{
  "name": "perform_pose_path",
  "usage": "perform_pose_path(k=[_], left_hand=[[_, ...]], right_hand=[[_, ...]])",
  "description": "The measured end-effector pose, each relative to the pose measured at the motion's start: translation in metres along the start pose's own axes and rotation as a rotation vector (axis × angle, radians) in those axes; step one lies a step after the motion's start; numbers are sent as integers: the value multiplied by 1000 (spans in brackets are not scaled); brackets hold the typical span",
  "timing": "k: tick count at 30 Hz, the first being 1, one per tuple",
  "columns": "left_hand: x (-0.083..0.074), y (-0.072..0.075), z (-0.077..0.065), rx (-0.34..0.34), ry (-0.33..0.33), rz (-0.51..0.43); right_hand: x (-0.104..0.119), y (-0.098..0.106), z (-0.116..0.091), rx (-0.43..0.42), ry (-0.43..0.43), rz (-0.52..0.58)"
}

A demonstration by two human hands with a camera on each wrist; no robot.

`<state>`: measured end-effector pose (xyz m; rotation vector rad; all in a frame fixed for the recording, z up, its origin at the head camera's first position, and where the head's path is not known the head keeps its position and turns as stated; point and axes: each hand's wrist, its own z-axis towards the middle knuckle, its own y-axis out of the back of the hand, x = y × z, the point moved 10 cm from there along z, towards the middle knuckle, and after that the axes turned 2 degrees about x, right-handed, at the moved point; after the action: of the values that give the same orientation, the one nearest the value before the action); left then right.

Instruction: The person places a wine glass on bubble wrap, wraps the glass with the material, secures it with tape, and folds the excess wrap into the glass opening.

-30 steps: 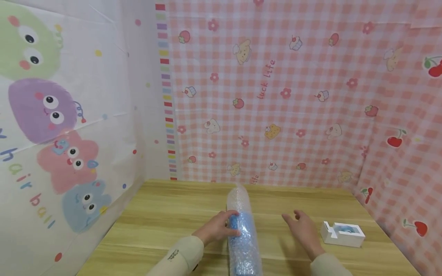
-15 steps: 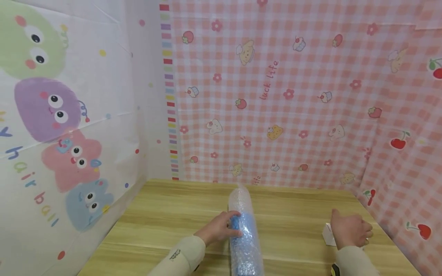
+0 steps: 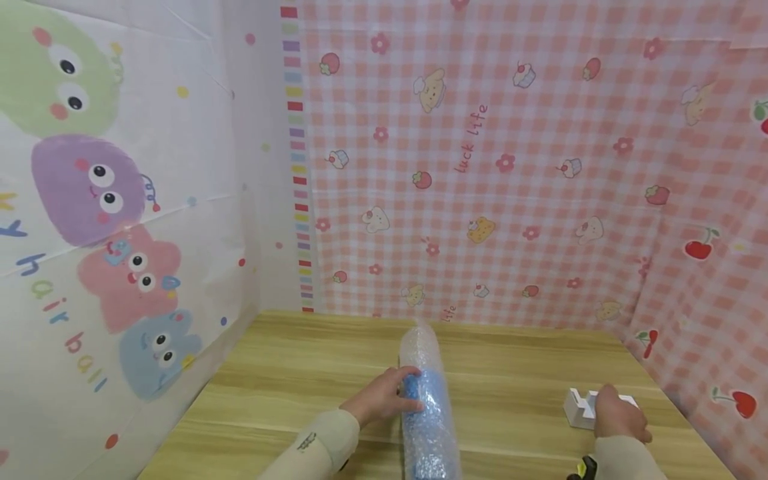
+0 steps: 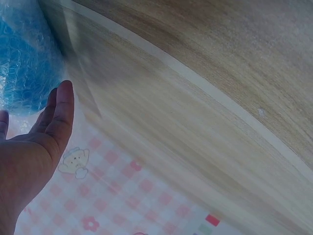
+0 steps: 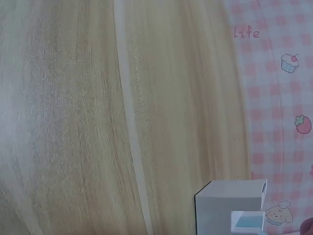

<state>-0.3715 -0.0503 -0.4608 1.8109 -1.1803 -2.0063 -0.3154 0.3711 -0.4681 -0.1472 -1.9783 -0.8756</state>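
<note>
A long bundle of clear bubble wrap (image 3: 429, 427) around something blue lies lengthwise on the table in the head view. My left hand (image 3: 383, 397) grips its left side, thumb toward me and fingers bent over the top. In the left wrist view the fingers (image 4: 62, 107) lie along the wrapped blue roll (image 4: 22, 63). At the right, my right hand (image 3: 621, 415) covers much of a white tape dispenser (image 3: 579, 410) with blue tape. The right wrist view catches the dispenser's end (image 5: 210, 210) at the bottom. The right fingertips are hidden, so their hold cannot be told.
The wood-grain table (image 3: 288, 373) meets a pink checked sheet (image 3: 516, 200) at the back and right. A white sheet with cartoon figures (image 3: 90, 180) hangs at the left. A black and yellow item (image 3: 583, 469) sits beside the right wrist.
My right hand has moved right, from between the bundle and the dispenser to over the dispenser, then lowered onto it. The left hand keeps its place on the bundle.
</note>
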Motion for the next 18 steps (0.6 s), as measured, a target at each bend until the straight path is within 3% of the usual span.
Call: perform_pose_path(k=[3,7,10,18], left_hand=[[-1,0,-1,-1,2,2],[-3,1,-3,1,3,-6],[-4,1,-4,4,7,-14],[-9,1,-3,10,-18,-9]], right_hand=[[5,-5,2,20,70,-26],[0,-8,8,18,50,76],[1,-8,15,32,80,72],[22,-14,32,159,333,-38]])
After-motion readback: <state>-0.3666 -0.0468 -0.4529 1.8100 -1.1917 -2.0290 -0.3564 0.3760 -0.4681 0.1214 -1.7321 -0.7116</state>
